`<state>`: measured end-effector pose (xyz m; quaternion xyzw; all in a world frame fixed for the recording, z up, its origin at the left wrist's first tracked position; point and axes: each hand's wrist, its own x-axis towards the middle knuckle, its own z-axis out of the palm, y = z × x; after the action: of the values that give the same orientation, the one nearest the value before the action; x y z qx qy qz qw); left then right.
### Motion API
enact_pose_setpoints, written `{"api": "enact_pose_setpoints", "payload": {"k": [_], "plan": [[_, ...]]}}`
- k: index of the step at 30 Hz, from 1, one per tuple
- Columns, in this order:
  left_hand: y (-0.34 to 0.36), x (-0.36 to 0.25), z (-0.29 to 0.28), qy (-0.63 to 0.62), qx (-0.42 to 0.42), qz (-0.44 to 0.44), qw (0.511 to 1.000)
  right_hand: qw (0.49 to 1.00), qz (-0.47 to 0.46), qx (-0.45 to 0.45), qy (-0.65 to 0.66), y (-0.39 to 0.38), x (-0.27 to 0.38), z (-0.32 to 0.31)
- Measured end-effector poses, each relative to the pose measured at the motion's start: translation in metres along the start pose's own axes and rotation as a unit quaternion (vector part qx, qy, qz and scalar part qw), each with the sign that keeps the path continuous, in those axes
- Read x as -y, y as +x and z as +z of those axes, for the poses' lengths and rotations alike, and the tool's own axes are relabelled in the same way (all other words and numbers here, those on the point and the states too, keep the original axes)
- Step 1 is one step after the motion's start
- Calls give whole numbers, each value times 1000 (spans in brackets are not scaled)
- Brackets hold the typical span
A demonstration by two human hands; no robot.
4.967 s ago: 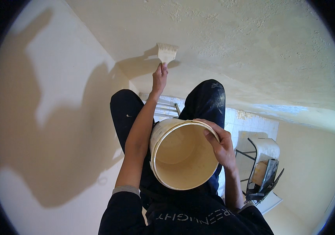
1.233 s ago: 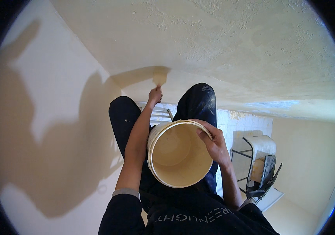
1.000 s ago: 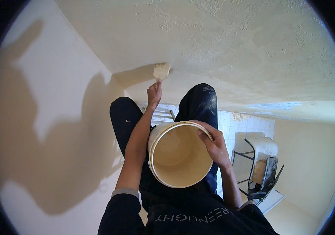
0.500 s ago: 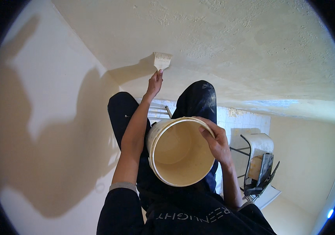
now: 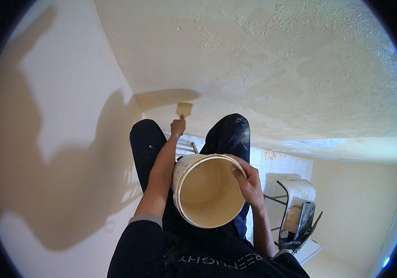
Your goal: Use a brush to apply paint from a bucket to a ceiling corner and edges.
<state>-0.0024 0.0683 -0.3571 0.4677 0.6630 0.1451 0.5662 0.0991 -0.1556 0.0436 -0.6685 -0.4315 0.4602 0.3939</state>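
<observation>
My left hand (image 5: 178, 125) is closed around the handle of a wide flat brush (image 5: 184, 109), which is held against or just off the beige wall (image 5: 235, 60) in front of me. Whether the bristles touch the wall, I cannot tell. A white bucket (image 5: 177, 185) rests tilted toward me between my thighs. My right hand (image 5: 249, 183) grips its rim on the right, thumb over the inner edge. Beige liquid (image 5: 204, 189) lies in the bottom, and a smeared coat covers the inner walls.
A smooth side wall (image 5: 82, 60) carrying my shadow meets the front wall in a corner at left. Rungs of a ladder (image 5: 185, 147) show beyond my knees (image 5: 228, 132). Down at the right stands a chair (image 5: 300, 192) with dark objects on it. Rough patches mark the upper wall.
My left hand has drawn the brush down the wall, closer to my knees. The view has tilted slightly; my right hand keeps its hold on the bucket's rim.
</observation>
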Motion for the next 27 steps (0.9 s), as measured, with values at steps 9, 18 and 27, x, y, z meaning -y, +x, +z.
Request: {"api": "enact_pose_setpoints", "payload": {"k": [9, 18, 27], "plan": [[-58, -56, -15, -38, -24, 314, 948, 1000, 7, 1, 9, 4, -1, 0], [29, -16, 13, -63, 74, 53, 994, 1000, 27, -5, 7, 5, 0, 0], [-26, -14, -4, 24, 61, 72, 995, 1000, 21, 0, 14, 5, -4, 0]]}}
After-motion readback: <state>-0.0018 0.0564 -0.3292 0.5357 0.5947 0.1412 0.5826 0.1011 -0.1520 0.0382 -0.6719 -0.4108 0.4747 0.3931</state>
